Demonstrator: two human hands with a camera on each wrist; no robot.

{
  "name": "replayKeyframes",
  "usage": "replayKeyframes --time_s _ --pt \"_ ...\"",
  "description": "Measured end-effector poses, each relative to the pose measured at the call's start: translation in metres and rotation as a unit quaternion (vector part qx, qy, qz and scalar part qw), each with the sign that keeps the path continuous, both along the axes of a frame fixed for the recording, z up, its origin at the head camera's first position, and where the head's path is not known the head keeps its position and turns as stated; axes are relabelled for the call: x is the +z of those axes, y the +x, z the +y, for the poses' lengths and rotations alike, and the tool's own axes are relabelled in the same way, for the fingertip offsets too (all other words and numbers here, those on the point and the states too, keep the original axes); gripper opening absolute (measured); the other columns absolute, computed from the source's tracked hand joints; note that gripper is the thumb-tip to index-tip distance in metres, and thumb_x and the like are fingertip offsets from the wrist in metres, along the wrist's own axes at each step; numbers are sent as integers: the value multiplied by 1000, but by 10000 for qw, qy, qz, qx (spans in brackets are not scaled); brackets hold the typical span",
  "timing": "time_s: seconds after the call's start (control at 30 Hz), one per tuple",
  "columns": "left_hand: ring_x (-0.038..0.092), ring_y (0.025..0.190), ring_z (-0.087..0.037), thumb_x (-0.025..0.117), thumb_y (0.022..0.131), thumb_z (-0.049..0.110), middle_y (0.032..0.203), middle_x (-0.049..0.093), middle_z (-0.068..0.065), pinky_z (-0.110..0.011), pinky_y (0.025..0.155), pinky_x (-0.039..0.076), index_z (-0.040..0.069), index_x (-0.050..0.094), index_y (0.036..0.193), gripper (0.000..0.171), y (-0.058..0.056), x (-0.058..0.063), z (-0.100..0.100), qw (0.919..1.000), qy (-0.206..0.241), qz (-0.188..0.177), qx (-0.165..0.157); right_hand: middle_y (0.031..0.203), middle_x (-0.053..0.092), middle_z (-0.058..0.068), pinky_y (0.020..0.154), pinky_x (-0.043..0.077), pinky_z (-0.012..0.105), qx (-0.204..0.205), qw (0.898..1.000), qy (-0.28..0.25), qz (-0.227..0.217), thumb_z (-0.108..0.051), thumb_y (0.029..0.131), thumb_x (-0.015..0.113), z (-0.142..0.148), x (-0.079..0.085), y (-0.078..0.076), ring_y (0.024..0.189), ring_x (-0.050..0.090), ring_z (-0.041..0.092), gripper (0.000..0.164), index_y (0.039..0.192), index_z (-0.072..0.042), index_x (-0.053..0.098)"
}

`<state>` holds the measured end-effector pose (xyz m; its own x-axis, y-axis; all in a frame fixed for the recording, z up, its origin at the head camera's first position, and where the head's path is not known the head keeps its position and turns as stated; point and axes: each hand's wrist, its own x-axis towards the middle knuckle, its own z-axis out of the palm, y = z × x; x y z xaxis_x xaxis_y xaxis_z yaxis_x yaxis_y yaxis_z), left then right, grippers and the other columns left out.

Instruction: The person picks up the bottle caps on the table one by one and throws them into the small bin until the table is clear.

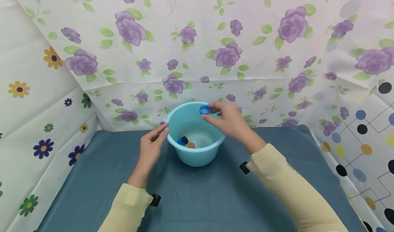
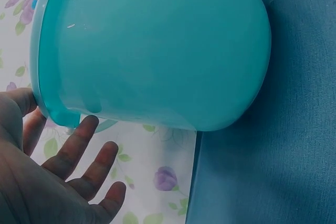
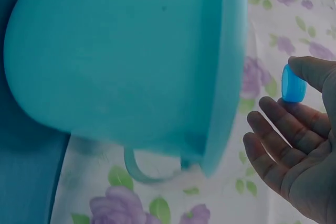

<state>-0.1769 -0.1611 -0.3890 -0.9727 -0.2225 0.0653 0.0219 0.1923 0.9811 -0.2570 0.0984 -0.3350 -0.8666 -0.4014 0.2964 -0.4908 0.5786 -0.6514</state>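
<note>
A light-blue plastic bucket (image 1: 197,157) stands upright on the cloth. My left hand (image 1: 150,145) pinches its rim at the left side between thumb and index finger, and the other fingers spread beside the wall (image 2: 168,51) in the left wrist view. Above the bucket's right rear rim, my right hand (image 1: 230,119) holds a small blue bottle cap (image 3: 294,84) between thumb and index finger, its remaining fingers loosely extended. Inside at the bottom left lie a blue cap (image 1: 181,142), a black cap (image 1: 185,139) and an orange cap (image 1: 191,145).
Dark blue-grey cloth (image 1: 197,197) covers the table. Behind it hangs a white sheet with purple flowers (image 1: 227,55), close to the bucket's back. Patterned sheets also flank the left and right sides. A bucket handle (image 3: 139,171) hangs against the far side.
</note>
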Motion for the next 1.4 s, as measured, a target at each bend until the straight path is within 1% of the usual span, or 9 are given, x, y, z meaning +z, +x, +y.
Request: replayKeyframes --time_s 0.17,0.37,0.43,0.6,0.73,1.03,1.23,1.4 --pt "60 102 -10 62 91 32 128 60 -2 -41 98 44 20 64 123 35 -2 0 0 10000 -8 18 -8 112 66 -4 91 50 41 178 9996 28 -203 -48 85 64 -12 -8 -5 107 62 14 44 118 -19 61" --pt "60 101 -10 62 91 32 128 60 -3 -41 98 44 20 64 124 35 -2 -1 -1 10000 -11 56 -32 113 66 -5 90 51 38 110 9988 246 -405 -51 84 63 -22 -18 -16 106 62 14 47 119 -21 61" --pt "60 102 -11 62 91 32 128 59 -3 -41 98 44 20 63 124 35 -2 -1 -1 10000 -24 57 -44 111 66 -5 89 51 37 122 9986 279 -427 -51 84 64 -24 -22 -19 106 62 14 45 118 -21 62" --pt "59 107 -16 62 91 32 129 59 -3 -41 98 44 20 64 124 35 -2 -1 -1 10000 -42 33 -73 107 67 -5 88 52 37 196 9984 276 -456 -45 85 65 -25 -33 -22 105 63 17 34 112 -22 64" --pt "59 108 -18 62 91 31 128 60 -4 -42 97 44 19 64 124 35 -2 0 -1 9999 -77 47 -67 108 67 -5 88 51 37 156 9983 328 -462 -42 86 66 -24 -38 -23 105 62 17 33 112 -22 64" --pt "59 111 -19 62 91 31 128 60 -3 -42 99 44 19 64 124 35 -1 0 -1 9999 -49 20 -92 112 66 -4 89 50 36 99 9977 540 -393 -44 85 66 -24 -41 -22 106 61 11 39 117 -21 63" --pt "59 111 -20 62 91 30 130 59 -3 -43 98 44 19 64 123 35 -1 0 -1 10000 -33 35 -58 118 65 3 92 50 36 121 9971 638 -393 -43 86 65 -24 -39 -21 110 60 14 44 121 -17 61" --pt "58 112 -20 62 91 31 131 57 -3 -43 98 44 19 63 124 35 0 1 -2 10000 -35 14 -51 119 65 4 92 50 36 131 9972 636 -368 -43 86 64 -25 -39 -21 111 60 14 44 122 -17 61"
